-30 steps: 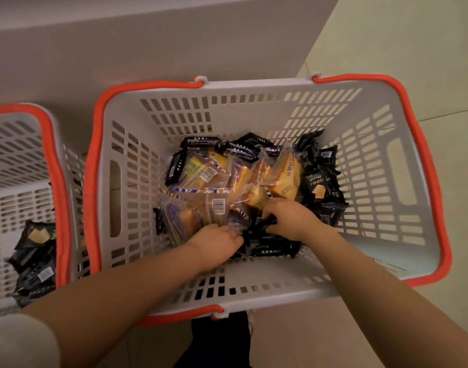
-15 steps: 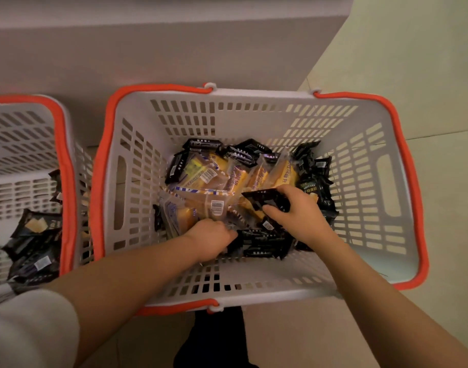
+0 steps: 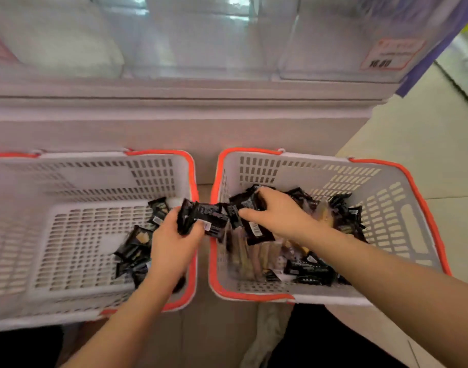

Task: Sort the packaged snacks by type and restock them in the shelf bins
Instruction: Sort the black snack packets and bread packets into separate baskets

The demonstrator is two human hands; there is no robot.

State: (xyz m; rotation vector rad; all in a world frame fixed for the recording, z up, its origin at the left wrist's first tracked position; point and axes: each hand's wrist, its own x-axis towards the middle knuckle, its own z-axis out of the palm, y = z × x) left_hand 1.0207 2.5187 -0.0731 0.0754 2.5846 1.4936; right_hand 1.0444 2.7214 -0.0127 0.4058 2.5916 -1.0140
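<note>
Shelf bins [image 3: 190, 41]: clear-fronted, above the baskets, blurred; contents cannot be told.

Right basket [image 3: 418, 197]: white with an orange rim, on the floor. Holds mixed stock, yellow packets [image 3: 254, 258] among black ones. A second ago it filled the view with both hands deep inside it; now both hands have come up.

Left basket [image 3: 68, 179]: just beside the right one. Holds only black packets [image 3: 134, 251], at its right side. Judged to be the sorted lot.

Right hand [image 3: 274, 215]: over the right basket's left part, grasping a bunch of black packets [image 3: 247, 205].

Left hand [image 3: 174, 240]: now over the left basket's right rim, clenched round a second bunch of black packets [image 3: 201, 216].

Meaning: the black type is mid-transfer. Yellow packets remain unsorted; restocking not begun.
</note>
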